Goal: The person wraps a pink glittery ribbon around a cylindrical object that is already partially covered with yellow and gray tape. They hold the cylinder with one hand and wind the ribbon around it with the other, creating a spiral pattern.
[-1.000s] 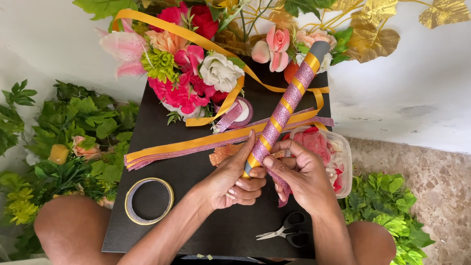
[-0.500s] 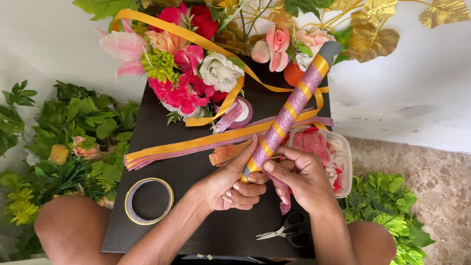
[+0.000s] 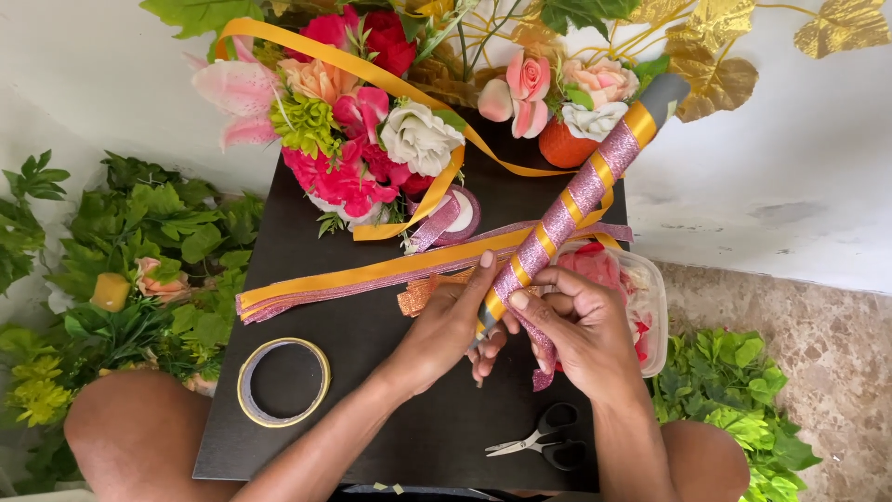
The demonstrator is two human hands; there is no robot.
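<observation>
1. A grey tube [image 3: 576, 200], wound in spirals of pink glitter ribbon and orange ribbon, slants from the hands at centre up to the far right, over a small black table [image 3: 307, 251].
2. The left hand [image 3: 446, 325] curls around the tube's near end, thumb raised along it.
3. The right hand [image 3: 581, 325] pinches the loose pink glitter ribbon [image 3: 539, 349] against the tube; its tail hangs below the fingers.
4. Long orange and pink ribbon strips [image 3: 372, 274] lie across the table behind the hands.
5. A tape roll [image 3: 282, 382] sits near left; black-handled scissors [image 3: 548, 442] lie near right.
6. A clear tub of pink petals [image 3: 641, 288] stands right of the hands; a flower arrangement [image 3: 372, 121] fills the far edge.
</observation>
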